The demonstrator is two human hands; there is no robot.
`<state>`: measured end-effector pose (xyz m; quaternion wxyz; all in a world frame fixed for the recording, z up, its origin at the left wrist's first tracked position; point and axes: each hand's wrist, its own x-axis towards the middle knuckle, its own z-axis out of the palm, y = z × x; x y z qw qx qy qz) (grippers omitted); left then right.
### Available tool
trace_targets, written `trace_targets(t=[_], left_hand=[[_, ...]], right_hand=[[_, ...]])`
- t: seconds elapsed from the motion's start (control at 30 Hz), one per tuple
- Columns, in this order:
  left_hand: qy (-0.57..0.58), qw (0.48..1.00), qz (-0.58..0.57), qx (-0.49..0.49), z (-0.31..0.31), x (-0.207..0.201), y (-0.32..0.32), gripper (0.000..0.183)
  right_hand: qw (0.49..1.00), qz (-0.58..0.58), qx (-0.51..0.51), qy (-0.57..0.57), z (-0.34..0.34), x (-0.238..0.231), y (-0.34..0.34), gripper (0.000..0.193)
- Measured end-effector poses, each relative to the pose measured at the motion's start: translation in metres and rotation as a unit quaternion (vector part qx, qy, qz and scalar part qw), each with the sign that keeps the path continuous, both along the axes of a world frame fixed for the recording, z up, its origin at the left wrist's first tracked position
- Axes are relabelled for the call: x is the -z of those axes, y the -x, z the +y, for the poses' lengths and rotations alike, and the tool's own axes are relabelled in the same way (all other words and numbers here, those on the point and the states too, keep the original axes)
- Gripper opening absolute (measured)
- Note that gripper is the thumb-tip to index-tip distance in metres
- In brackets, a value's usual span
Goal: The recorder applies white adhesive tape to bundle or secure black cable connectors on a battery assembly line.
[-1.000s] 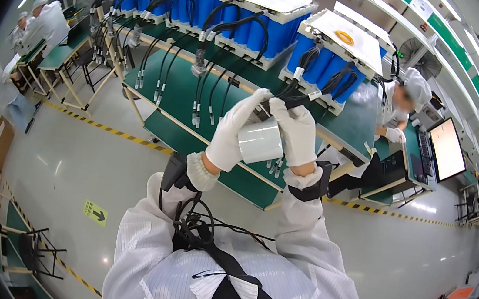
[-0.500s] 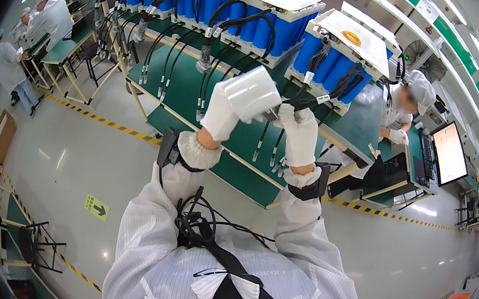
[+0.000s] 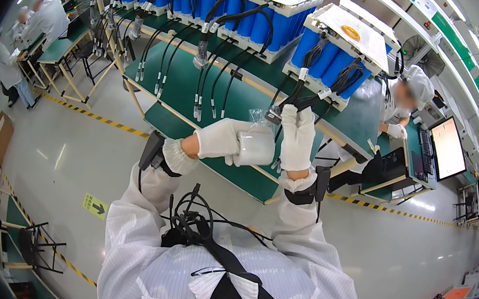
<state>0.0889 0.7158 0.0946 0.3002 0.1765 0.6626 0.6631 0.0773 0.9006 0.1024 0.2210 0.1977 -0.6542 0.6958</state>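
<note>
My left hand (image 3: 218,138), in a white glove, is closed around a wide roll of clear plastic film (image 3: 257,148). A loose bit of film (image 3: 260,116) stands up from the roll by the cable end. My right hand (image 3: 298,138), also gloved, has its fingers pointing up and pinches a dark cable connector (image 3: 273,115) between thumb and fingers. That connector belongs to a bundle of black cables (image 3: 301,100) hanging from the nearest blue battery pack (image 3: 324,57). The exact grip is partly hidden by the glove.
More blue battery packs (image 3: 257,20) with white tops line the green bench (image 3: 222,95), their cables hanging over its front edge. A yellow ring (image 3: 351,33) lies on one top. A co-worker (image 3: 409,97) sits at right near a monitor (image 3: 448,151).
My left hand has brought the film roll down toward me and turned it from tilted to more level. My right hand stays by the cable connector, its fingers now pointing further up.
</note>
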Motion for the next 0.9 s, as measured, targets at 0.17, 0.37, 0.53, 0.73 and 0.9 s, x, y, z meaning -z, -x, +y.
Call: trace_targets(t=[0.17, 0.37, 0.53, 0.73, 0.9], left_hand=[[-0.047, 0.966, 0.253, -0.017, 0.001, -0.019, 0.001, 0.035], [0.101, 0.920, 0.364, -0.100, 0.009, -0.062, 0.009, 0.020], [-0.159, 0.928, 0.316, -0.119, 0.021, -0.054, 0.032, 0.020], [-0.317, 0.948, -0.015, -0.008, 0.039, -0.006, 0.052, 0.028], [-0.016, 0.990, 0.139, -0.025, 0.042, -0.007, 0.038, 0.021]], right_hand=[[0.997, 0.004, 0.042, -0.071, 0.002, -0.009, -0.003, 0.011], [0.999, -0.024, -0.022, -0.021, 0.009, -0.014, -0.001, 0.015], [0.990, -0.056, -0.120, 0.038, 0.020, -0.005, 0.000, 0.012], [0.992, -0.008, -0.071, 0.105, 0.003, -0.010, 0.003, 0.042], [0.952, -0.090, -0.231, 0.178, 0.004, -0.008, 0.019, 0.073]])
